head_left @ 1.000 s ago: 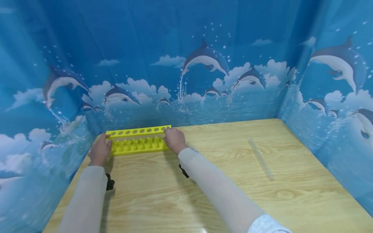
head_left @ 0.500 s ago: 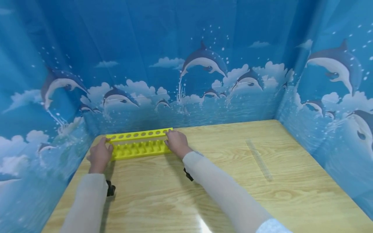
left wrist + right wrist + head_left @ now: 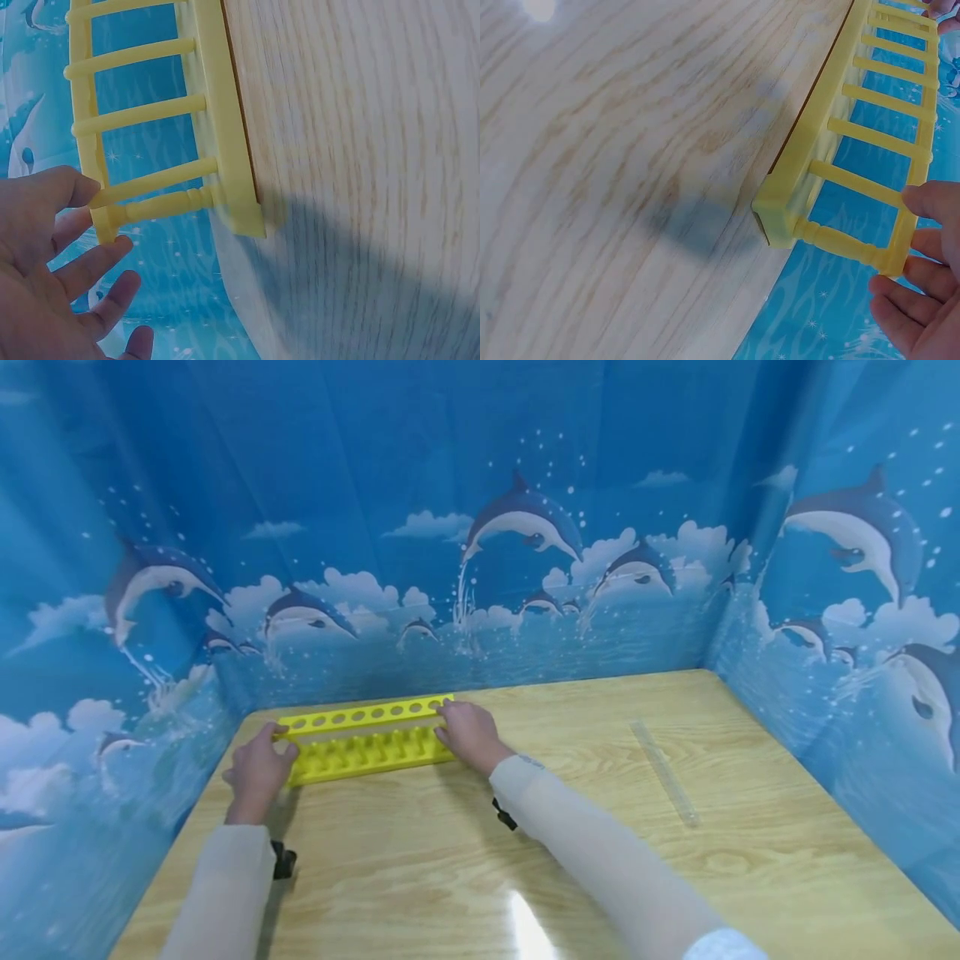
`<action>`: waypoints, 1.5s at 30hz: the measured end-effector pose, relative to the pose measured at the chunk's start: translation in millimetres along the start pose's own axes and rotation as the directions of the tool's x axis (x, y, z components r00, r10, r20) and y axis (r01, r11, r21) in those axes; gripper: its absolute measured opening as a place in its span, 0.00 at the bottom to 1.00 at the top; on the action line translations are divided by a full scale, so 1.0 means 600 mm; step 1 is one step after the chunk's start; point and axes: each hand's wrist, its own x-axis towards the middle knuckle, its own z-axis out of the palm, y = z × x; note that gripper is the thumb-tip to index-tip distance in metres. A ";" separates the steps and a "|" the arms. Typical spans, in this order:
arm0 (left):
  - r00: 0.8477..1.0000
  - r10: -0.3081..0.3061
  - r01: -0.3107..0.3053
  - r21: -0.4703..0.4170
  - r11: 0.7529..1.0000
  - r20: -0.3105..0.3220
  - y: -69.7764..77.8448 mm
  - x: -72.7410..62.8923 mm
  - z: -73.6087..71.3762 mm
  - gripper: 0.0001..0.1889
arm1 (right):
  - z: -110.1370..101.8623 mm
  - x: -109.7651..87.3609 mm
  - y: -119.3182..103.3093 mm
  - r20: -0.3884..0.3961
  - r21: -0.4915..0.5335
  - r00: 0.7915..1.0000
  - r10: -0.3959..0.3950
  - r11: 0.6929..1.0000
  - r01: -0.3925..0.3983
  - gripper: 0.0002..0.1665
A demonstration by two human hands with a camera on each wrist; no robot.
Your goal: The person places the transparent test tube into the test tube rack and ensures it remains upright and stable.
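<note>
A yellow test-tube rack [image 3: 363, 752] with a row of round holes in its top plate stands near the back left of the wooden table [image 3: 450, 868]. My left hand [image 3: 264, 762] pinches the top plate's left end, and my right hand [image 3: 467, 733] pinches its right end. In the left wrist view the rack [image 3: 225, 150] shows its rungs and base, with my left hand [image 3: 67, 225] at the top plate's corner, one digit on one side and fingers on the other. In the right wrist view the rack [image 3: 810, 187] shows likewise, my right hand [image 3: 922, 247] clasping its end corner.
A clear ruler-like strip [image 3: 663, 770] lies on the table's right half. Blue dolphin-print curtain [image 3: 480, 568] walls the table at the back and on both sides, close behind the rack. A glare spot [image 3: 525, 927] shows near the front edge.
The rack, held at both ends, has slid slightly towards me and to the right, away from the back curtain. Both hands moved with it.
</note>
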 end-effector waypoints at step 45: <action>0.972 0.237 -0.235 0.109 0.966 -0.005 0.054 -0.071 0.020 0.24 | -0.034 -0.106 0.079 -0.058 0.000 0.997 -0.047 0.999 0.047 0.22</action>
